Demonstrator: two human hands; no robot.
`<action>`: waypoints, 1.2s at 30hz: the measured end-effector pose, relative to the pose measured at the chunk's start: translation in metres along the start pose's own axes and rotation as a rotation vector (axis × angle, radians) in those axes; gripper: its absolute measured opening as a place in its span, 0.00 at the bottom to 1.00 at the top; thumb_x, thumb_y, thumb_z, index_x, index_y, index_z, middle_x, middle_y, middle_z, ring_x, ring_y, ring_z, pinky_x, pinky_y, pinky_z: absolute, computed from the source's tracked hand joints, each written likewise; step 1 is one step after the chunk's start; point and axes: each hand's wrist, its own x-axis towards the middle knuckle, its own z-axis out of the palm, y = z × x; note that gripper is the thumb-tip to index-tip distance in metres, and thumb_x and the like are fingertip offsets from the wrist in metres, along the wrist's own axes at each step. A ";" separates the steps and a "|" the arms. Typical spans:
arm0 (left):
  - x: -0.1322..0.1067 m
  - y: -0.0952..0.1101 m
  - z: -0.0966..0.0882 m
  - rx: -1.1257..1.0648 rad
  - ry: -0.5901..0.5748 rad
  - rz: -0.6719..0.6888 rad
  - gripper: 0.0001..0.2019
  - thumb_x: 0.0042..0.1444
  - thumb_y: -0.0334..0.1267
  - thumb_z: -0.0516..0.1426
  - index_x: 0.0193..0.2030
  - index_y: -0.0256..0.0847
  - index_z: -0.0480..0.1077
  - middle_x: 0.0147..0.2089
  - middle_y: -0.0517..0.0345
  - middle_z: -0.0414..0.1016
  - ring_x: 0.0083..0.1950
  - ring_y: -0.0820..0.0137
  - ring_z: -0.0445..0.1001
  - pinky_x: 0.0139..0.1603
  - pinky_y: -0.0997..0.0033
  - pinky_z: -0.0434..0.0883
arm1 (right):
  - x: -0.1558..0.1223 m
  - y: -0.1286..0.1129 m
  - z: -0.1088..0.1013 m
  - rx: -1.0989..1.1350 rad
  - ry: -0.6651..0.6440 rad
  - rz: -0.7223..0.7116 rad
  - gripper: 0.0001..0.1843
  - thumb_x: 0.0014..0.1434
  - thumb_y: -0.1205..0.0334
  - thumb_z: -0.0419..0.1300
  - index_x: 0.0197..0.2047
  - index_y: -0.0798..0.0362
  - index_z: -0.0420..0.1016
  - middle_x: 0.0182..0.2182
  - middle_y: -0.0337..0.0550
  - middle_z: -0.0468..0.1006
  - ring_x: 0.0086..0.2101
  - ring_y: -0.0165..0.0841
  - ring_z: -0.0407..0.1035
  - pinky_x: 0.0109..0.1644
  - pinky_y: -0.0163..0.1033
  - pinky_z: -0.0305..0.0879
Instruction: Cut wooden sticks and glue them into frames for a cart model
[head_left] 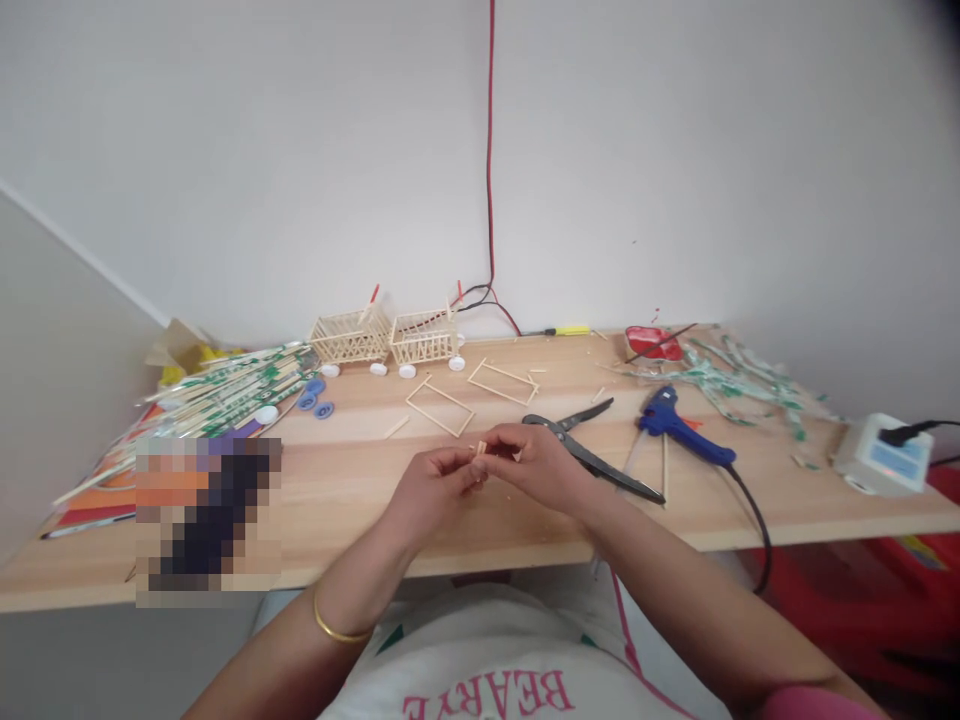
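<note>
Low over the middle of the wooden table, my left hand and my right hand meet fingertip to fingertip. Both are closed in a pinch around a short piece of wooden stick, mostly hidden by the fingers. Just beyond them lie two thin stick rectangles, a nearer frame and a farther frame. A loose stick is left of the nearer frame. Black-handled scissors rest spread beside my right hand. Farther right lies a blue glue gun on its side.
Two small stick carts, a left cart and a right cart, stand by the wall. Bundled sticks and blue wheels are left. Plastic wrappers, a red dish and a white power box occupy the right.
</note>
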 end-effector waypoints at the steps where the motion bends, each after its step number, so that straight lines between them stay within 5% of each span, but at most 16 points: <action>1: 0.000 0.001 0.001 -0.096 -0.005 -0.030 0.09 0.43 0.39 0.64 0.29 0.35 0.75 0.27 0.59 0.72 0.29 0.76 0.66 0.33 0.76 0.63 | -0.001 -0.001 -0.002 -0.034 0.006 -0.011 0.10 0.53 0.58 0.60 0.38 0.53 0.73 0.29 0.37 0.74 0.27 0.27 0.64 0.33 0.33 0.59; 5: 0.000 0.005 0.005 -0.395 0.003 -0.137 0.11 0.40 0.38 0.66 0.30 0.34 0.74 0.30 0.56 0.74 0.31 0.74 0.70 0.35 0.74 0.65 | -0.006 -0.008 -0.003 -0.259 0.059 -0.108 0.27 0.48 0.61 0.65 0.51 0.51 0.64 0.37 0.40 0.73 0.33 0.30 0.65 0.42 0.38 0.59; 14: -0.006 0.003 0.015 -0.399 0.019 -0.126 0.11 0.41 0.39 0.66 0.31 0.35 0.75 0.30 0.57 0.74 0.32 0.75 0.70 0.36 0.76 0.65 | -0.010 -0.015 0.002 -0.282 0.090 -0.076 0.09 0.52 0.66 0.59 0.37 0.52 0.64 0.29 0.37 0.71 0.33 0.31 0.64 0.40 0.38 0.57; 18: -0.009 -0.003 0.014 -0.185 0.085 -0.003 0.11 0.45 0.40 0.64 0.33 0.36 0.76 0.32 0.57 0.76 0.34 0.73 0.70 0.37 0.75 0.64 | -0.011 -0.010 -0.004 -0.033 0.025 -0.066 0.19 0.47 0.62 0.65 0.41 0.52 0.63 0.34 0.37 0.72 0.32 0.28 0.65 0.38 0.35 0.61; 25: -0.011 -0.004 0.012 0.179 0.055 0.191 0.08 0.50 0.38 0.59 0.36 0.40 0.77 0.39 0.57 0.77 0.44 0.67 0.72 0.49 0.70 0.65 | -0.010 -0.007 -0.009 0.023 0.020 -0.050 0.05 0.56 0.62 0.56 0.32 0.53 0.71 0.27 0.35 0.73 0.29 0.26 0.64 0.34 0.32 0.60; 36: -0.009 0.003 0.019 -0.046 -0.024 0.011 0.09 0.47 0.40 0.62 0.31 0.35 0.76 0.29 0.56 0.76 0.32 0.73 0.71 0.38 0.73 0.68 | -0.015 -0.014 -0.016 0.111 -0.068 0.045 0.08 0.56 0.58 0.55 0.34 0.54 0.70 0.26 0.37 0.73 0.28 0.27 0.67 0.33 0.33 0.62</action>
